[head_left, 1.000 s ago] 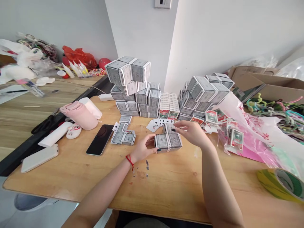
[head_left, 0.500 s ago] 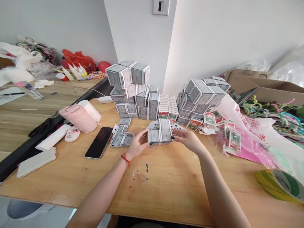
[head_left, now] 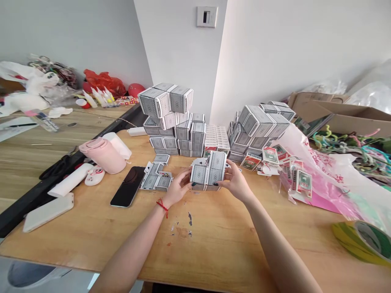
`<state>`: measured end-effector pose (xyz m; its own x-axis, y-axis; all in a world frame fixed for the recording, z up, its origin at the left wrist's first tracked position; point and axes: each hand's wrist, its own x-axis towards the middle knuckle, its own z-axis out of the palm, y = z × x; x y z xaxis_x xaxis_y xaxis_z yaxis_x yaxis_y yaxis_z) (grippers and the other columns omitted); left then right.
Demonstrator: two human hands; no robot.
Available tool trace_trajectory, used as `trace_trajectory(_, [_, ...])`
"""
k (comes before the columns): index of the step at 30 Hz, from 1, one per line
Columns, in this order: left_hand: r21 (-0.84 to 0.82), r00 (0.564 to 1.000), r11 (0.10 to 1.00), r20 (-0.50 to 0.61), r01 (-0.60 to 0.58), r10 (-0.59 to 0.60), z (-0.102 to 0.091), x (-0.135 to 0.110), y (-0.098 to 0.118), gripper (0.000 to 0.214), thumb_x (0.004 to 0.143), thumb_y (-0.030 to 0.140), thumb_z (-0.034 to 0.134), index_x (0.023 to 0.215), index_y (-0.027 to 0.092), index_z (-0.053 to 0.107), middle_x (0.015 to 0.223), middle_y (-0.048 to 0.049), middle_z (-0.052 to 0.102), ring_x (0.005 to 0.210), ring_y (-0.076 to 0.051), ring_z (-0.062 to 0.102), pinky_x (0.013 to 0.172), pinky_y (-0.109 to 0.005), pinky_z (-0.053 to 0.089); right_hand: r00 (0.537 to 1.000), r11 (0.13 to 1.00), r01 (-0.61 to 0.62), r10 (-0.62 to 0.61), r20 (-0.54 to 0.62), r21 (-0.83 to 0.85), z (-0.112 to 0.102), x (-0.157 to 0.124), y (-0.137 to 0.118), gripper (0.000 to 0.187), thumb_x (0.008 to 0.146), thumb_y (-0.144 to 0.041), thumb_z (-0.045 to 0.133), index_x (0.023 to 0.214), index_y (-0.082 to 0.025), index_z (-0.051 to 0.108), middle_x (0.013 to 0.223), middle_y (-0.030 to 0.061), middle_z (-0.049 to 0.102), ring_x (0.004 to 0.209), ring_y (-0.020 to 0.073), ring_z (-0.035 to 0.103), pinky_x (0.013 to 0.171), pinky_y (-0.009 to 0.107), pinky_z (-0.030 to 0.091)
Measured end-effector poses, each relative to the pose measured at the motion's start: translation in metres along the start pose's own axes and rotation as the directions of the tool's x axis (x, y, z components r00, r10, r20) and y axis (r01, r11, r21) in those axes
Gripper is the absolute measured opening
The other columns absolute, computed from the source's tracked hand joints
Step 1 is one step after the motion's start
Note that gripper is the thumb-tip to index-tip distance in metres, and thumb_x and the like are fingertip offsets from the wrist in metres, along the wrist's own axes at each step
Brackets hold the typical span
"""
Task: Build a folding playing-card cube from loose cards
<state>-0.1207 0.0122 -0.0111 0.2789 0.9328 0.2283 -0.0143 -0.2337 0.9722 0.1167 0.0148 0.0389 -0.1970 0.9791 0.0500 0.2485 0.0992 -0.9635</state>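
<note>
Evidently, on or just above the wooden table (head_left: 220, 240), an L-shaped playing-card block (head_left: 212, 174) is gripped at opposite sides by the left hand (head_left: 177, 188) and right hand (head_left: 237, 183); it is judged light, stiff yet crushable, best held by its lower side walls, with fanned playing cards (head_left: 199, 161) just behind

The light-brown wooden worktop (head_left: 216, 238) has free room front centre; an L-shaped grey-patterned card block (head_left: 211, 174) obstructs beyond, the clearance behind it hard to judge.
</note>
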Motion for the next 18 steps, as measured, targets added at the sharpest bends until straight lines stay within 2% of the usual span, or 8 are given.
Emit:
trace_trajectory(4, [0.114,0.998,0.992,-0.036,-0.052,0.057,0.0015,0.0005,0.0042,0.027,0.077,0.032,0.059,0.100,0.018,0.061,0.134,-0.0115,0.041,0.126,-0.023,0.038,0.103,-0.037,0.036,0.998,1.000,0.023,-0.022,0.061,-0.005,0.0001,-0.0027,-0.0031,0.078,0.063,-0.021,0.066,0.129,-0.022,0.024,0.097,0.0049,0.057,0.075,0.0167,0.062,0.068,0.034,0.053])
trace_trajectory(7, [0.153,0.997,0.987,-0.056,-0.041,0.050,0.0019,0.0017,0.0058,0.020,0.078,0.033,0.058,0.087,0.016,0.063,0.131,-0.0121,0.044,0.125,-0.022,0.039,0.102,-0.038,0.035,0.994,0.996,0.069,-0.064,0.087,-0.053,0.0029,-0.0042,-0.0055,0.072,0.061,-0.018,0.068,0.123,-0.020,0.032,0.094,0.0046,0.060,0.081,0.0181,0.062,0.073,0.035,0.053])
trace_trajectory(13, [0.161,0.995,0.987,-0.093,-0.025,0.040,0.0032,0.0020,0.0047,0.019,0.078,0.034,0.058,0.084,0.016,0.061,0.127,-0.0120,0.045,0.123,-0.022,0.040,0.102,-0.036,0.034,0.997,0.999,-0.035,0.037,0.072,-0.030,0.0065,-0.0046,-0.0008,0.056,0.065,-0.023,0.067,0.115,-0.019,0.043,0.080,0.0018,0.065,0.070,0.0189,0.065,0.064,0.032,0.054])
trace_trajectory(18, [0.182,0.994,0.981,-0.074,-0.064,0.079,0.0047,0.0014,0.0047,0.016,0.080,0.031,0.055,0.085,0.016,0.058,0.128,-0.0121,0.044,0.123,-0.022,0.040,0.100,-0.036,0.036,0.999,0.999,-0.010,0.012,0.037,-0.045,0.0056,-0.0066,0.0038,0.052,0.064,-0.022,0.066,0.113,-0.018,0.047,0.074,0.0007,0.065,0.065,0.0179,0.064,0.060,0.031,0.053])
